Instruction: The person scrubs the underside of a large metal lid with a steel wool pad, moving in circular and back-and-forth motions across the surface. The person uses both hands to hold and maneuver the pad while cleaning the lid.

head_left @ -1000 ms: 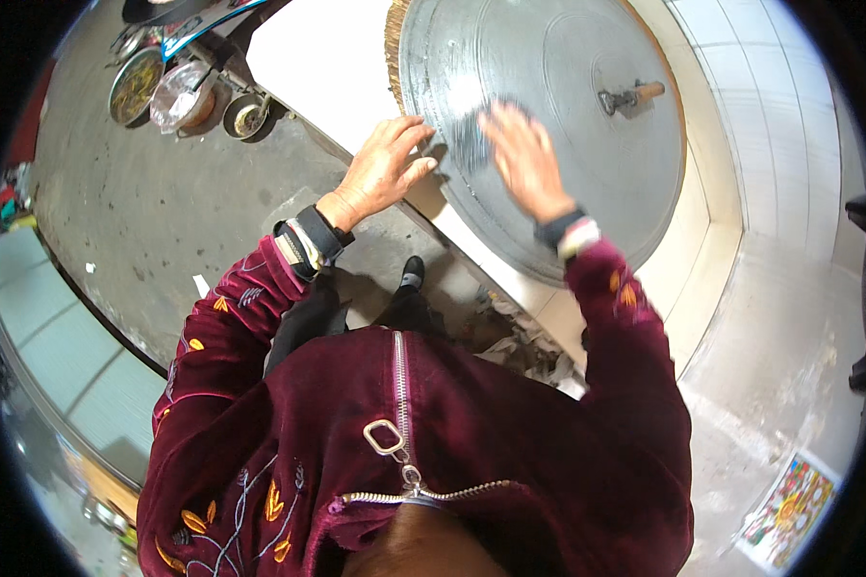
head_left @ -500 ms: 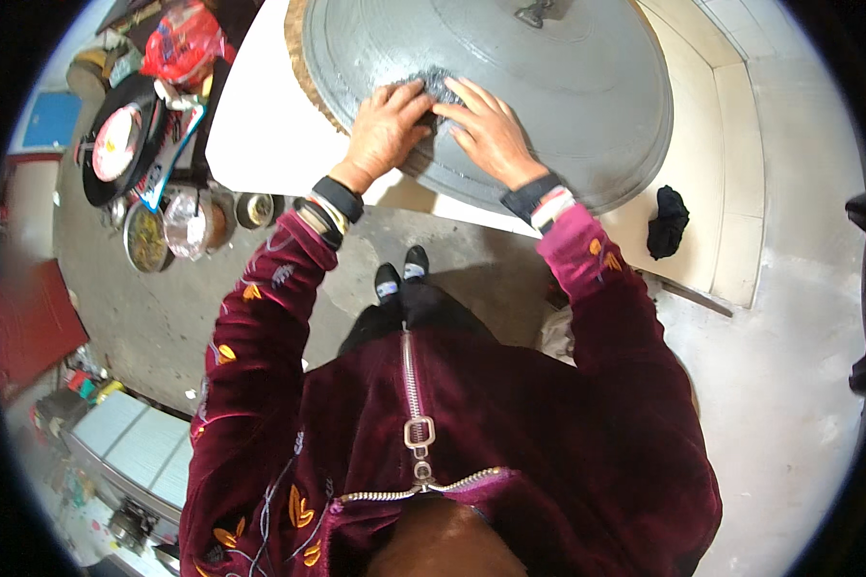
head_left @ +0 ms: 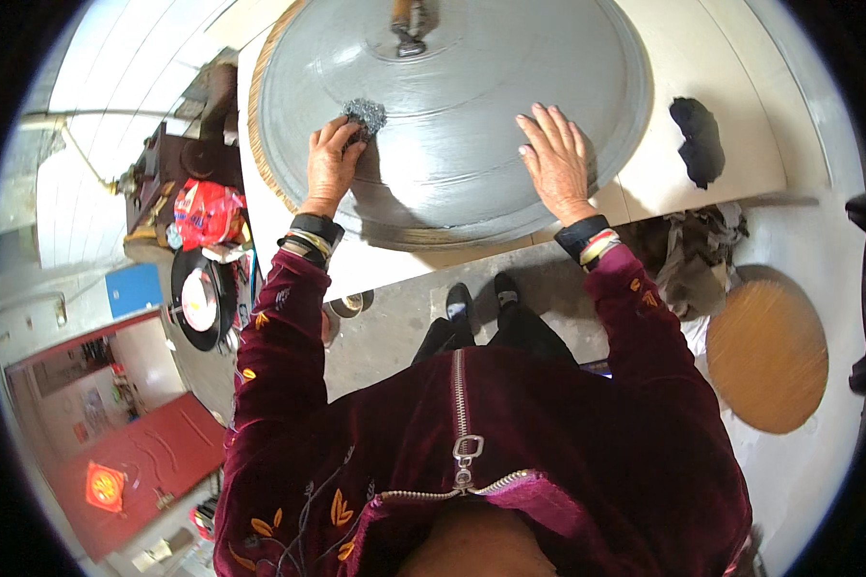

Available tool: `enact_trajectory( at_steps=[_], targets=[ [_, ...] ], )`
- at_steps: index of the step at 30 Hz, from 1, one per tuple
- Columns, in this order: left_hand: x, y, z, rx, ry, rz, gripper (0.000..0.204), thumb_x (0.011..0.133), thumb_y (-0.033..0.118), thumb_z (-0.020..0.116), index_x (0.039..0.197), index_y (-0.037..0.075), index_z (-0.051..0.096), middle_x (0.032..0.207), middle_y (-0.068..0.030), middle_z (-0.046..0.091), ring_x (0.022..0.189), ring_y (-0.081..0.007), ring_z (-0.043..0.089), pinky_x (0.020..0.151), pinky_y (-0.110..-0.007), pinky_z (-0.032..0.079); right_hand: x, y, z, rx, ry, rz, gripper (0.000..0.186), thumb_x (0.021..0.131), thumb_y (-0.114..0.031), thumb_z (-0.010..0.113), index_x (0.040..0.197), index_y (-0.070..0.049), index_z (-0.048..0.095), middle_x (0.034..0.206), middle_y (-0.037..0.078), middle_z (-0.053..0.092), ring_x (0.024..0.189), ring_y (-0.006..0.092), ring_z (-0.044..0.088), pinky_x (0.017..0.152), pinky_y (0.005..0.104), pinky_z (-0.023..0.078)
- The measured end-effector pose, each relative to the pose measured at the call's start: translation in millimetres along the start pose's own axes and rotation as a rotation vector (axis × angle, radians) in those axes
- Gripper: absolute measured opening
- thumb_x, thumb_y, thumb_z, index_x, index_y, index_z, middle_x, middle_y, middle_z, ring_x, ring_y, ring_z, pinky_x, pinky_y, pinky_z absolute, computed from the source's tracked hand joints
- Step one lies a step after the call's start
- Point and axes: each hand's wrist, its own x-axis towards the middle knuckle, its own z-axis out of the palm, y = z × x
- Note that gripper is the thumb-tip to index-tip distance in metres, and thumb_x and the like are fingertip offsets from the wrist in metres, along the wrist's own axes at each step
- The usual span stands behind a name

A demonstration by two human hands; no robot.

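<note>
A large round grey metal lid (head_left: 462, 154) lies on a pale counter, its wooden handle (head_left: 407, 27) at the far middle. My left hand (head_left: 332, 165) is closed on a steel wool scrubber (head_left: 366, 115), pressed to the lid's left part; part of the scrubber is hidden under the fingers. My right hand (head_left: 555, 162) rests flat on the lid's right side, fingers stretched out, holding nothing. Wet-looking streaks and ring marks show on the grey surface. Along the lid's left edge runs a tan, woven-looking rim (head_left: 263, 154).
A black crumpled cloth (head_left: 698, 142) lies on the counter (head_left: 649, 183) to the right. Below it, a round wooden board (head_left: 768, 356) leans by the wall. On the left are a red plastic bag (head_left: 207, 213), a black pan (head_left: 216, 298) and a red door (head_left: 135, 471).
My hands, close together before, are now wide apart, left with the scrubber and right lying flat. The view has turned, bringing more of the lid, handle and round board into sight.
</note>
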Motion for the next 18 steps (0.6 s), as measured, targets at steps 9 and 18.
enact_trajectory(
  at_steps=[9,18],
  targets=[
    [41,134,56,-0.274,-0.257,0.618,0.043,0.076,0.010,0.075,0.118,0.014,0.068,0.132,-0.0074,0.059,0.115,-0.0314,0.054,0.100,-0.040,0.045,-25,-12,6,0.090,0.181,0.190,0.045,0.095,-0.023,0.058,0.137,-0.008,0.052,0.146,0.011,0.047,0.139,0.0296,0.039,0.115,0.0479,0.027],
    [54,133,42,-0.294,-0.272,0.667,0.046,0.073,0.007,0.075,0.118,0.010,0.068,0.133,-0.0116,0.058,0.120,-0.0313,0.054,0.099,-0.042,0.045,-25,-27,0,0.060,0.125,0.279,0.042,0.094,-0.018,0.056,0.135,-0.007,0.054,0.146,0.012,0.046,0.139,0.0319,0.037,0.114,0.0506,0.027]
  ],
)
